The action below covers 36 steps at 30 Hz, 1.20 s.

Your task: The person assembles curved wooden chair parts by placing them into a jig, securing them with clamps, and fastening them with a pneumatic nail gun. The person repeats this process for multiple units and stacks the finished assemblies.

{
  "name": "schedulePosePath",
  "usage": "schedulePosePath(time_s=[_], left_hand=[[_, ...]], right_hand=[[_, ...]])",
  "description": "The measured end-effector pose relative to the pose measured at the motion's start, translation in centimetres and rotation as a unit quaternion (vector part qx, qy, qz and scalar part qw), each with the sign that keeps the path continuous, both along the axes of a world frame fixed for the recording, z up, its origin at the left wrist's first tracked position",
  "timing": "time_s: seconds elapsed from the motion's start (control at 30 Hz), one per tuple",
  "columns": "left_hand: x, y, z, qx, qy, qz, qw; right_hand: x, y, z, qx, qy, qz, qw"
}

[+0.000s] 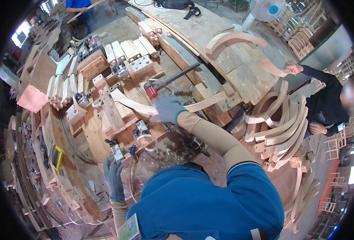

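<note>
My right hand (169,109), in a grey glove, is closed over the middle of a long curved wooden piece (135,105). This piece lies across a wooden jig (119,116), its right end by a block at the jig's right side. Just above my fingers sits a red cylindrical part (150,90), with a dark bar (179,76) slanting away to the upper right; I cannot tell whether they are joined. My left hand (114,178), also gloved, has its fingers stretched up against a small metal valve (117,151) with blue fittings (132,150) and a clear hose.
Pale wooden blocks (131,50) stand in rows behind the jig. Curved parts (281,128) are piled at the right. Across the table, a person in dark clothing (325,96) holds a curved part (270,66). A white fan (267,9) stands at the far right.
</note>
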<state>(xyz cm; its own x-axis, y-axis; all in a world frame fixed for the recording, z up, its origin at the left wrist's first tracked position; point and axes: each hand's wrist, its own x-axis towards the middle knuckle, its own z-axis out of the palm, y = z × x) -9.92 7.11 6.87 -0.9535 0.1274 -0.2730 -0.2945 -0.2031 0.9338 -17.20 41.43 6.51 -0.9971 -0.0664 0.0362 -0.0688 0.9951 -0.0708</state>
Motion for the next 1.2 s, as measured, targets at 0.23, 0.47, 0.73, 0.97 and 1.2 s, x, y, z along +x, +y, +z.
schedulePosePath(time_s=[0.23, 0.47, 0.73, 0.97, 1.2], left_hand=[[-0.6, 3.0, 1.7, -0.015, 0.02, -0.03, 0.999], [-0.5, 1.5, 2.8, -0.029, 0.042, 0.028, 0.998], [-0.6, 2.9, 2.3, -0.154, 0.072, -0.017, 0.985], [-2.6, 1.9, 0.6, -0.042, 0.011, 0.04, 0.998], [-2.4, 2.0, -1.4, -0.053, -0.035, 0.078, 0.995]], right_hand=[[-1.7, -3.9, -3.0, -0.105, -0.001, -0.037, 0.994], [-1.9, -3.3, -2.6, -0.141, -0.027, -0.017, 0.99], [-4.2, 3.4, 4.4, -0.237, 0.001, -0.028, 0.971], [-11.0, 27.4, 9.7, -0.04, 0.238, -0.442, 0.864], [-11.1, 33.3, 6.2, -0.25, 0.196, -0.524, 0.79]])
